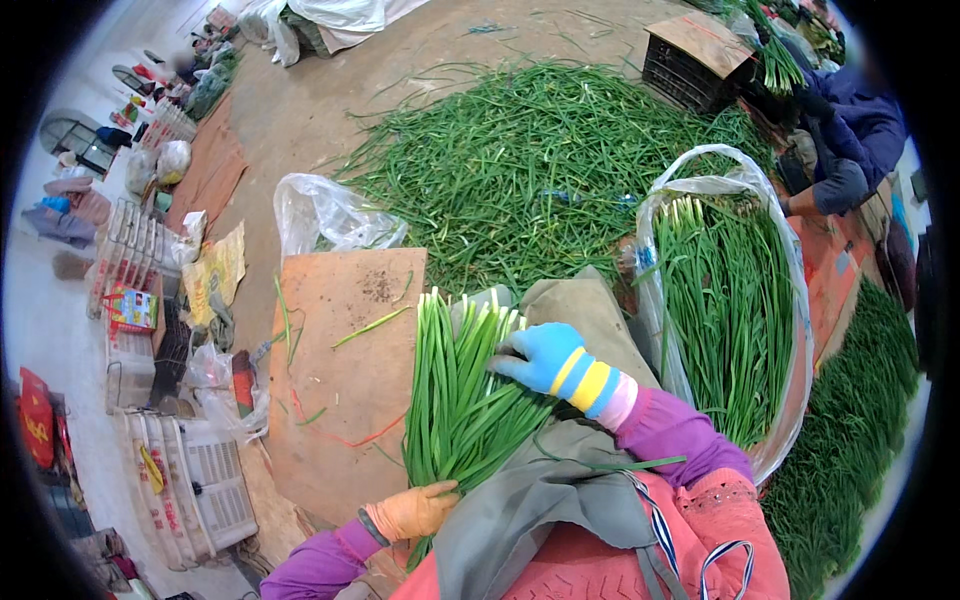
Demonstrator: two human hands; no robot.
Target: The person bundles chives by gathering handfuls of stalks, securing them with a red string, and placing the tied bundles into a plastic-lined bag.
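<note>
A person looks down at a bunch of long green stalks (455,395), likely garlic chives or a similar leafy vegetable, lying across their lap on a grey-green apron (545,500). The left hand (412,511), in an orange glove, is closed around the narrow lower end of the bunch. The right hand (537,357), in a blue glove with a striped cuff, rests on top of the stalks near the middle, fingers spread and mostly open, pressing rather than gripping.

The bunch fans out from the gripped end toward pale cut tips at the top. The stalks look light, limp and easily bruised, and loose ones would probably slip out sideways. The firmest hold seems to be at the tight end where the left hand has it, with the other hand steadying the spread part.

Just left of the bunch lies a brown board (340,380) with a few stray stalks on it. To the right, a clear plastic bag (790,270) stands open, packed with more stalks. Beyond, a large heap (530,170) of the same greens covers the floor, with a dark crate (690,60) behind it. Another person (850,140) in dark clothes sits at far right. White baskets (200,480) and clutter line the left side.
</note>
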